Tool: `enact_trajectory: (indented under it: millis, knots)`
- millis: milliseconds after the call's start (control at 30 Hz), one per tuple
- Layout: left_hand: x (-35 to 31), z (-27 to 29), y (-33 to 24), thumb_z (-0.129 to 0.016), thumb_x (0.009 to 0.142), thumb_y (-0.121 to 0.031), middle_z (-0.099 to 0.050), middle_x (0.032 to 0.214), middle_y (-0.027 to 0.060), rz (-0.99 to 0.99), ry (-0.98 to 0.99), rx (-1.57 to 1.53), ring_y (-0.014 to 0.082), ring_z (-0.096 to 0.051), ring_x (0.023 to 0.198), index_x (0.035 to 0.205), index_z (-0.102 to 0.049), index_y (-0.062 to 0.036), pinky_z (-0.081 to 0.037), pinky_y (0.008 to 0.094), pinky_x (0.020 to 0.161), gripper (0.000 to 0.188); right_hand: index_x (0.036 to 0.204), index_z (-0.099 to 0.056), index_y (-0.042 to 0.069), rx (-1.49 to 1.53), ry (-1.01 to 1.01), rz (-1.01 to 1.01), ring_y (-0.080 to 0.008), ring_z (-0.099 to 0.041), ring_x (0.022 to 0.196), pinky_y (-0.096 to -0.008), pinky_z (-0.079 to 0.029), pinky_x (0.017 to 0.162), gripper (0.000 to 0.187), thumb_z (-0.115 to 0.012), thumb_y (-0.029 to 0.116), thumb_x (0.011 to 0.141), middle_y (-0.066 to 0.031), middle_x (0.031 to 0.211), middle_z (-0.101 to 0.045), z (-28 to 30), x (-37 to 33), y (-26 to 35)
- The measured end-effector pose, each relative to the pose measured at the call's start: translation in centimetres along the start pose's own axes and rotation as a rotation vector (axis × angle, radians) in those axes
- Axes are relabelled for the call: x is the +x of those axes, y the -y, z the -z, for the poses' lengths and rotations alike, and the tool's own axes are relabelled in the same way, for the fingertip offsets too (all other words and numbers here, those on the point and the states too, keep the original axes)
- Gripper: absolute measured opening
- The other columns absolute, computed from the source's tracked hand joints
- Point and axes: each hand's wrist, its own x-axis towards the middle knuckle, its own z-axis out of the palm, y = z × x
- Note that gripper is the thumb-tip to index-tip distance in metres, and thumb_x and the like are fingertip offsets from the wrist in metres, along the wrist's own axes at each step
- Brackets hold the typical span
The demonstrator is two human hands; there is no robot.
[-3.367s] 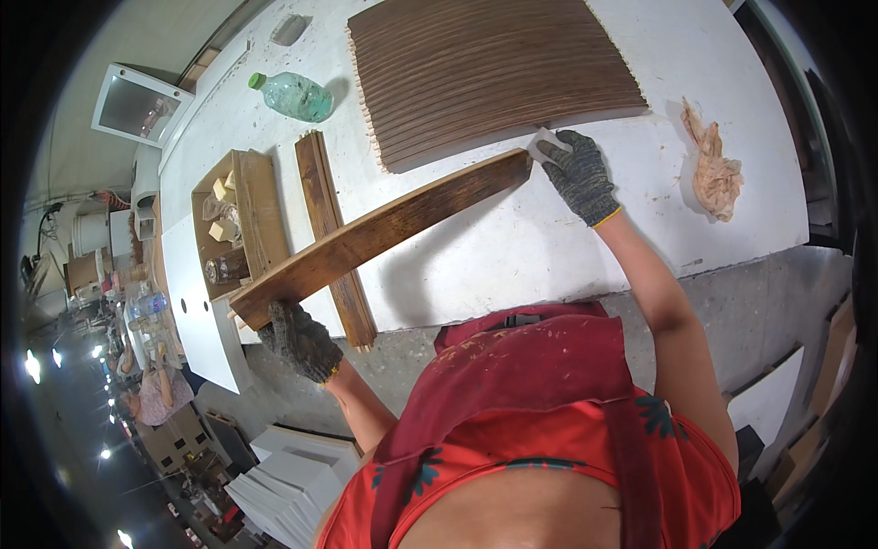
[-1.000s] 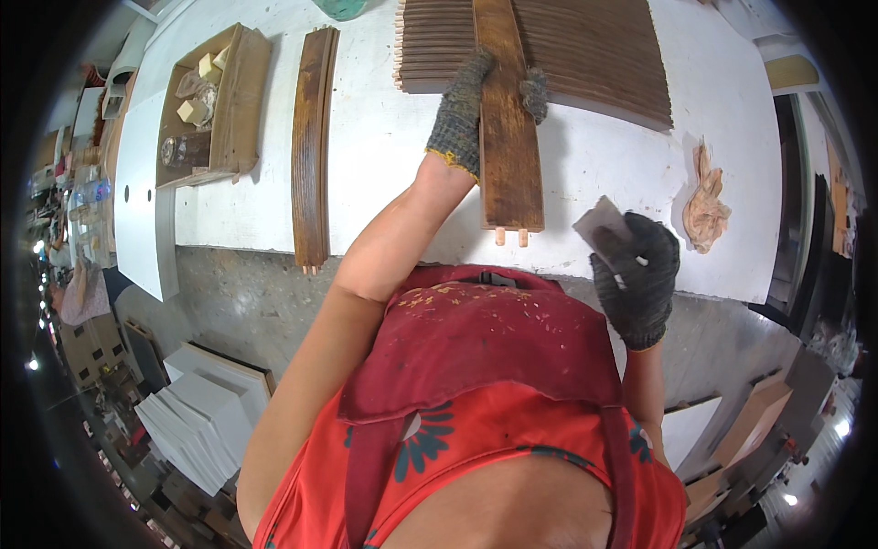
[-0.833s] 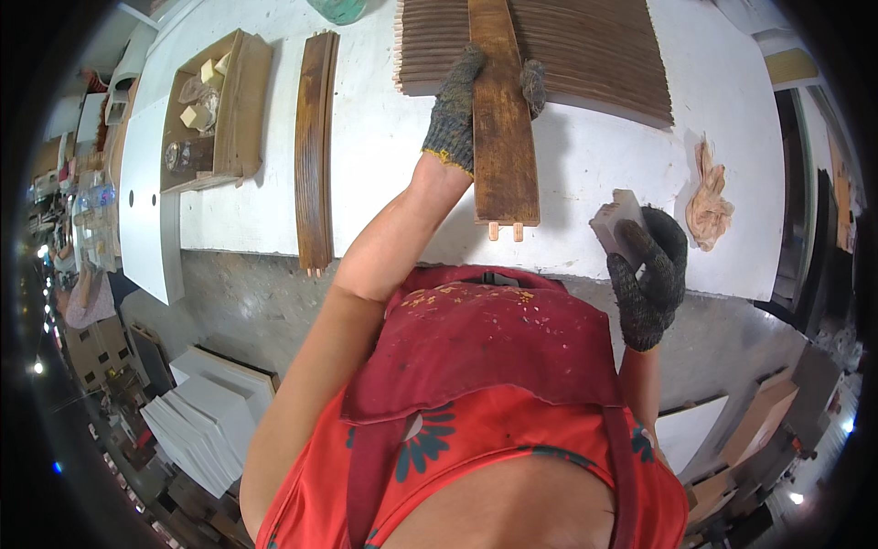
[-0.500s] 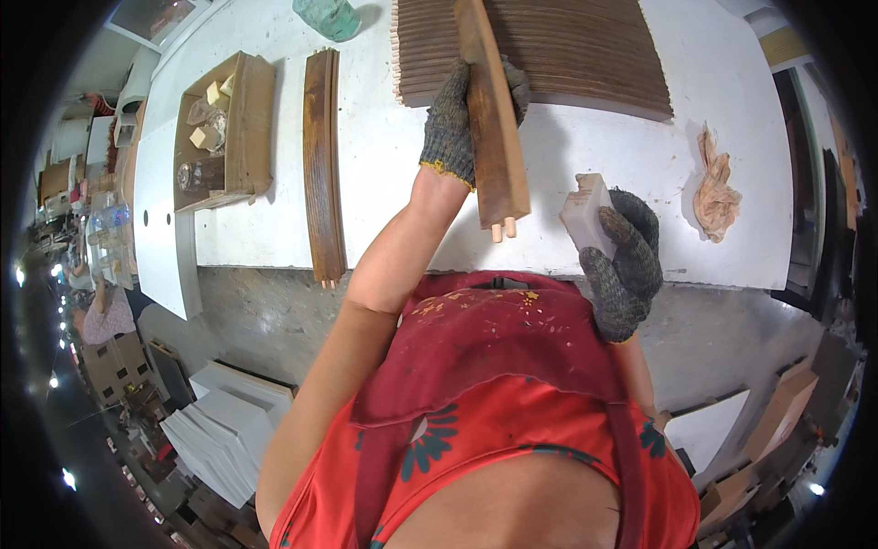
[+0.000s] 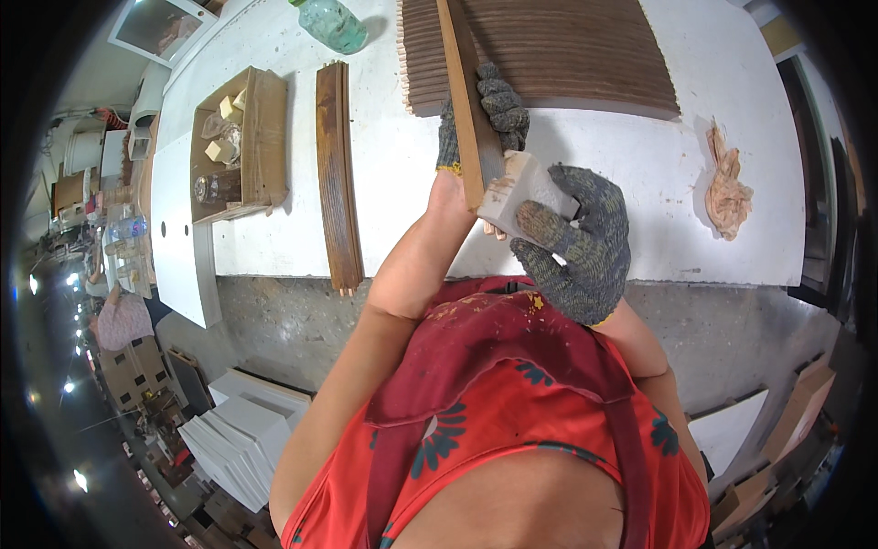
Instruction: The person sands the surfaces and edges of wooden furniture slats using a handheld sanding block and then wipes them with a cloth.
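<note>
A: Which way does your plank [image 5: 463,110] point?

B: Its long axis runs away from you, narrow edge up, the far end leaning slightly left and out of view. Its near end, with pale pegs [image 5: 495,230], faces your apron [image 5: 476,352]. You have it above the white table [image 5: 640,183], overlapping the left part of the ribbed panel [image 5: 540,55].

A: And your hands?

B: Your gloved left hand [image 5: 504,112] wraps around the plank; your right hand [image 5: 581,242] grips a white block [image 5: 532,194] against its near end.

A: Containers?

B: Left of you, a cardboard box [image 5: 265,137] holds pale yellow blocks [image 5: 219,151] and a dark jar [image 5: 219,188], too small to read. Beyond lies a greenish bottle [image 5: 334,26].
</note>
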Motion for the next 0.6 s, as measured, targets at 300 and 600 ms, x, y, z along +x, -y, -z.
enact_trajectory:
  millis: [300, 600]
  knots:
    - [1.7, 1.2, -1.9, -0.054, 0.092, -0.029, -0.059, 0.067, -0.0012, 0.237, 0.276, -0.252, 0.011, -0.056, 0.061, 0.098, -0.063, -0.0051, -0.046, 0.0253, 0.053, 0.026, 0.105, -0.068, 0.017, -0.062, 0.109, -0.195, -0.0312, -0.055, 0.104, -0.0423, -0.046, 0.087, 0.041, -0.076, 0.009, 0.065, -0.0147, 0.114, -0.056, -1.1, -6.0, -3.0]
    - [1.9, 2.8, -2.5, -0.052, 0.093, -0.029, -0.059, 0.07, 0.0004, 0.213, 0.226, -0.197, 0.0127, -0.056, 0.059, 0.109, -0.057, -0.0029, -0.048, 0.0275, 0.056, 0.031, 0.107, -0.066, 0.012, 0.088, -0.066, -0.336, -0.0329, -0.054, 0.107, -0.0402, -0.048, 0.087, 0.042, -0.076, 0.002, 0.067, -0.0157, 0.117, -0.056, -0.2, -5.6, -4.0]
